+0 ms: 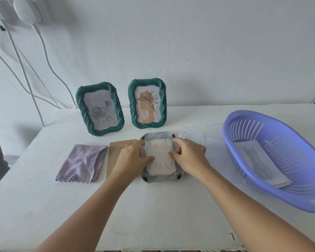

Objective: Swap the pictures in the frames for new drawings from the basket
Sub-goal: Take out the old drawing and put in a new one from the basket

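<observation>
Between both hands, a third frame (161,157) lies face down on the table (153,215), probably for reloading. Left hand (133,157) and right hand (188,157) press fingertips on thin paper (160,155) in its ridged back. Slotted plastic basket (273,159), right of them, holds more drawings (256,159).

Worktop (153,206) white, wall white. Two upright frames (99,108) (147,103) dark green w/ twisted rope-like ribbing; left pic grey roses, right pic tan arch + black line flower. Face-down frame (157,136) grey, paper (160,157) in it off-white w/ red & dark strokes. Basket (273,193) lilac-blue, slotted. Cloth (82,163) mauve. Backing board (115,151) brown.
</observation>
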{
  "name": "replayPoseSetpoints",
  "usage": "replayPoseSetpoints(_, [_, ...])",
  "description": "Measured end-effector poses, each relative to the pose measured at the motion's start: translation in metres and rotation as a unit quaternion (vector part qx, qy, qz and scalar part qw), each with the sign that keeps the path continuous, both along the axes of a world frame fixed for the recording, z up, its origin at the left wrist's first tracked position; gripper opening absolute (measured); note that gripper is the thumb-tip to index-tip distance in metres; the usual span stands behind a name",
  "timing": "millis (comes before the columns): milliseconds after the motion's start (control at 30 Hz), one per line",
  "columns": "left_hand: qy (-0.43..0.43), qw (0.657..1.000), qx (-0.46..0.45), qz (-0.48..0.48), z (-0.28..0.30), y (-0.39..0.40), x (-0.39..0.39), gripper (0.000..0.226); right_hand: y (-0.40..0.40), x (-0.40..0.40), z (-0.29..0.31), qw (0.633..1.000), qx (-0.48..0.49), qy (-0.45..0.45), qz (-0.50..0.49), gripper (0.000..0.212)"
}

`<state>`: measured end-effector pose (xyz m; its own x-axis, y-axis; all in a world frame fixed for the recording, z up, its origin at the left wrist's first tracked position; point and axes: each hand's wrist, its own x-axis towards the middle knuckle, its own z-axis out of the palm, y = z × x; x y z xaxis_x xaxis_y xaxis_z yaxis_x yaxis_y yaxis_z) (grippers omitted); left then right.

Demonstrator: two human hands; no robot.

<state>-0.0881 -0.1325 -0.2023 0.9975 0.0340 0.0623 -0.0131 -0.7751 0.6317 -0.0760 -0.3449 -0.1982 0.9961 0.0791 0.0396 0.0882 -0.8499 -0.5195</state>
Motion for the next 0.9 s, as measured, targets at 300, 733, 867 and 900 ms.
replayPoseSetpoints(300, [0.008,1.0,0.007,0.001,-0.003,0.001,0.002,0.048,-0.001,0.001,-0.001,1.0,-0.011,0.0,0.006,0.03])
replayPoseSetpoints(733, [0.008,1.0,0.004,-0.005,0.004,0.002,0.002,0.043,-0.001,0.0,0.002,1.0,0.01,-0.001,0.003,0.027])
replayPoseSetpoints(867, [-0.024,0.999,0.045,0.019,0.012,0.005,0.007,0.03,-0.007,0.001,0.004,0.998,0.042,-0.035,-0.031,0.03])
replayPoseSetpoints(900, [-0.021,0.997,0.069,0.024,0.014,0.007,0.008,0.032,-0.01,0.002,0.005,0.998,0.039,-0.039,-0.038,0.03])
